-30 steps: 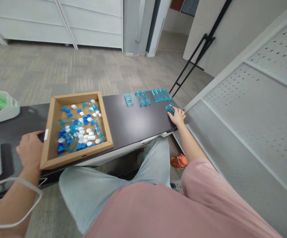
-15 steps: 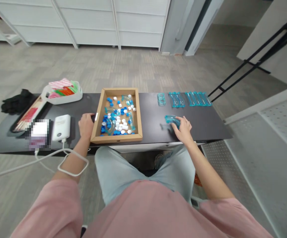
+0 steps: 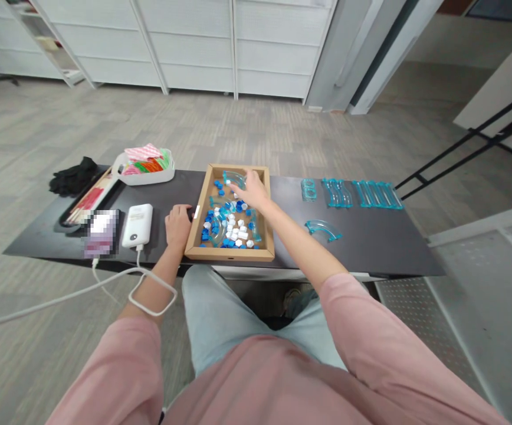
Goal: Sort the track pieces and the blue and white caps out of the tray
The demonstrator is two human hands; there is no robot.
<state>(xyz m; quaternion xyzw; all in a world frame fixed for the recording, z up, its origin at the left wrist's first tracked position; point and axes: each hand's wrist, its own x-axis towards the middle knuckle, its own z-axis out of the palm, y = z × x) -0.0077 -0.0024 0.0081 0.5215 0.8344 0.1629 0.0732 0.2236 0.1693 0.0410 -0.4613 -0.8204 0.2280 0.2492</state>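
My right hand [image 3: 254,190] reaches into the far part of a shallow cardboard box [image 3: 229,254], thumb and fingers apart. It is at a clear teal curved track piece [image 3: 233,176], whose right end the fingers partly cover; a firm grip does not show. White pieces [image 3: 240,235], blue pieces [image 3: 227,242] and more teal curves [image 3: 217,227] lie mixed in the box. My left hand [image 3: 178,226] rests on the table at the box's left side, fingers curled by a small dark thing I cannot make out. Another teal curved piece [image 3: 323,229] lies alone right of the box.
Teal pieces stand grouped at the back right: small ones [image 3: 308,190], wavy ones [image 3: 338,193] and straight ones [image 3: 378,195]. On the left are a white power bank [image 3: 138,226] with a cable, a blurred-out device, a black tray, a white basket [image 3: 150,177] and black cloth [image 3: 74,177].
My right hand has let go of the curved piece on the table and moved left into the box. My left hand stays beside the box. The camera view has shifted left.
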